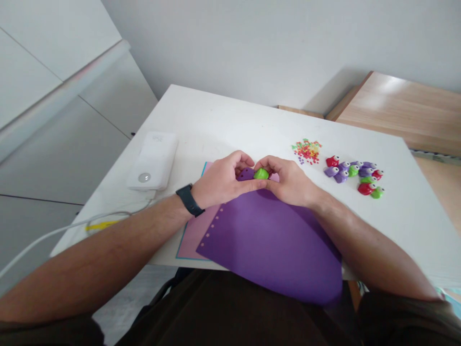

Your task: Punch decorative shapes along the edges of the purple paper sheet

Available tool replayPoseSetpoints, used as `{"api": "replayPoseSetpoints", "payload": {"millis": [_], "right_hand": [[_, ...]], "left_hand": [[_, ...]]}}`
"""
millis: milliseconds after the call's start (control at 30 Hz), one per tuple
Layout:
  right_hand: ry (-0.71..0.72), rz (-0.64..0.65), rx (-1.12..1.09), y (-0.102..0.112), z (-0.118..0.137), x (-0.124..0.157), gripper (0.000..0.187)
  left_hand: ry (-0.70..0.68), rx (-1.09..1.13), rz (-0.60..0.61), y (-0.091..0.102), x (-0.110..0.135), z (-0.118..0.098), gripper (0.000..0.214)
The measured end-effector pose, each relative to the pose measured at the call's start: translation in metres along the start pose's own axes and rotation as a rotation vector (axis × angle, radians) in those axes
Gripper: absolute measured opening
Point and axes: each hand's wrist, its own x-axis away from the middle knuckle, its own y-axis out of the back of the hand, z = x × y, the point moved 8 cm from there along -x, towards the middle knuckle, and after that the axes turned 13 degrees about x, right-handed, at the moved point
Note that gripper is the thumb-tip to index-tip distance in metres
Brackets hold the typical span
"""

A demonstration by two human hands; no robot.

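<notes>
A purple sheet of paper or foam (273,245), with a row of small punched shapes along its left edge, hangs over the table's front edge. My left hand (225,178) is closed on the sheet's far end, where more small holes show between the fingers. A small green craft punch (261,174) sits at that far edge. My right hand (290,180) is closed round the punch, thumb in front and fingers behind. Both thumbs nearly meet below it. Whether the punch is pressed down cannot be seen. Pink sheets with a blue border (190,240) lie underneath.
On the white table (216,115), a pile of tiny coloured cut-outs (308,151) lies beyond my right hand. Several red, purple and green punches (355,173) stand farther right. A white device (154,161) with a cable (46,235) is at left.
</notes>
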Motion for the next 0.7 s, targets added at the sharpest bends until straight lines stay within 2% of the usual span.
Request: {"api": "replayPoseSetpoints", "payload": {"millis": [67, 233, 700], "right_hand": [[0.007, -0.004, 0.005, 0.0, 0.0013, 0.0005, 0.031], [0.033, -0.013, 0.021, 0.0007, 0.0063, 0.0017, 0.029], [0.036, -0.046, 0.047, -0.0012, 0.0041, 0.0011, 0.027]], "left_hand": [[0.011, -0.051, 0.017, -0.0008, 0.0001, -0.0024, 0.061], [0.029, -0.192, 0.032, -0.0024, -0.0011, -0.0078, 0.052], [-0.031, -0.281, 0.027, -0.0058, -0.0038, -0.0094, 0.042]]}}
